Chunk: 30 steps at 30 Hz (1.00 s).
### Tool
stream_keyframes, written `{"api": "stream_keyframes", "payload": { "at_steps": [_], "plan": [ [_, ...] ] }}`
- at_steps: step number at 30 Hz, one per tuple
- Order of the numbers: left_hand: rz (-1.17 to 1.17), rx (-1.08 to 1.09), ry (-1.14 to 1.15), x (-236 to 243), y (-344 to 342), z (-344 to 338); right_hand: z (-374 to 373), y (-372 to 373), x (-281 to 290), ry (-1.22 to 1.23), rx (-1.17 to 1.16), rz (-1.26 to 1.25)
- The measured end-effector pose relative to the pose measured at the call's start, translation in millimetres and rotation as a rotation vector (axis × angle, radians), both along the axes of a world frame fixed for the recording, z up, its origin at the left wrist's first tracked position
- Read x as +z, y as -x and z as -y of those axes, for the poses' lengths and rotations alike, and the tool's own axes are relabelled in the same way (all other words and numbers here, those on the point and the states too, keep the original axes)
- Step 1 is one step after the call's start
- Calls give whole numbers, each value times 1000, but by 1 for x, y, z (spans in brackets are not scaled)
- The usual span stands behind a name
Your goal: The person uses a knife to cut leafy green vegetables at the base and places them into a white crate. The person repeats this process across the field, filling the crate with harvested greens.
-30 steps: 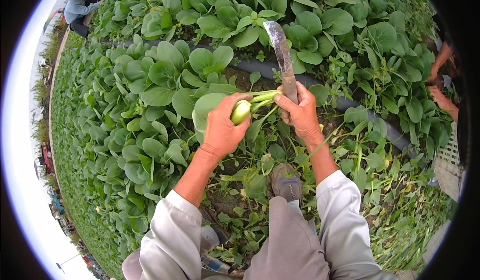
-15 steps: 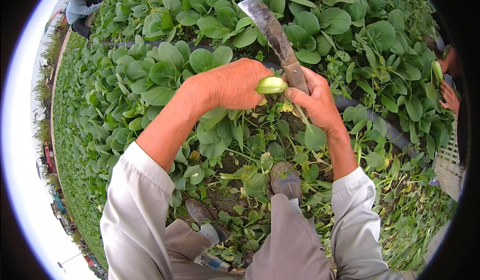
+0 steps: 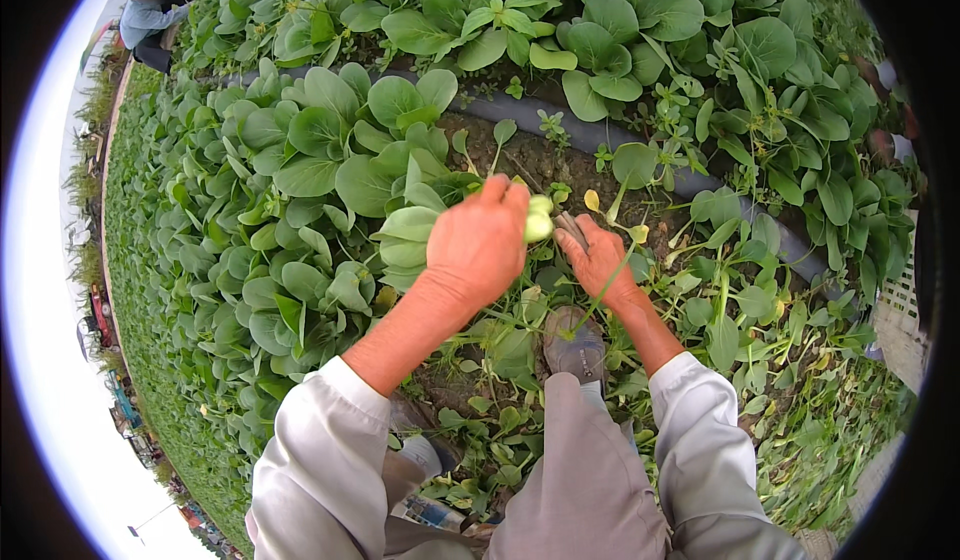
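My left hand [image 3: 478, 238] is closed round a head of bok choy. Its pale green cut base [image 3: 538, 222] sticks out on the right, slightly blurred, and green leaves [image 3: 408, 240] spread out left of the hand. Just right of that base, my right hand [image 3: 600, 260] grips a knife by its brown handle [image 3: 570, 230]. The blade cannot be made out here. A thin green stem crosses in front of the right fingers. Above them is a single leaf [image 3: 634, 165] on a pale stalk.
Dense bok choy plants [image 3: 330, 140] grow ahead and left. A dark grey hose [image 3: 590, 135] runs across the bed. Trimmed leaves litter the soil round my shoes [image 3: 575, 345]. A person [image 3: 150, 15] crouches far left; another is partly visible at right, by a pale plastic crate [image 3: 900, 305].
Both hands have moved lower, the left with the bok choy turned. The knife blade, plain before, has dropped from sight. The leaf hanging under my right hand is no longer there.
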<state>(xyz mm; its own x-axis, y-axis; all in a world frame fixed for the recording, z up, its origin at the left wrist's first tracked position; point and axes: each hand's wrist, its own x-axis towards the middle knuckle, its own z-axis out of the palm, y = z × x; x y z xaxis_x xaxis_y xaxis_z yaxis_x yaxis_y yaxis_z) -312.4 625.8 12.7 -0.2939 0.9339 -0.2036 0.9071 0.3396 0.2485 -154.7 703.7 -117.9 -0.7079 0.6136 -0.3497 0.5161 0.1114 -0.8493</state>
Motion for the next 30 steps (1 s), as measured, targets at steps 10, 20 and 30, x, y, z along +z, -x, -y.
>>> {"api": "stream_keyframes", "payload": {
  "at_steps": [10,20,30],
  "plan": [
    [-354,-328,166,-54,32,32,12,20,-38,-20,91,14],
    [-457,-311,246,-78,62,47,25,31,-52,83,22,4],
    [-471,-335,345,-98,70,57,36,48,-31,-30,76,134]
  ]
}}
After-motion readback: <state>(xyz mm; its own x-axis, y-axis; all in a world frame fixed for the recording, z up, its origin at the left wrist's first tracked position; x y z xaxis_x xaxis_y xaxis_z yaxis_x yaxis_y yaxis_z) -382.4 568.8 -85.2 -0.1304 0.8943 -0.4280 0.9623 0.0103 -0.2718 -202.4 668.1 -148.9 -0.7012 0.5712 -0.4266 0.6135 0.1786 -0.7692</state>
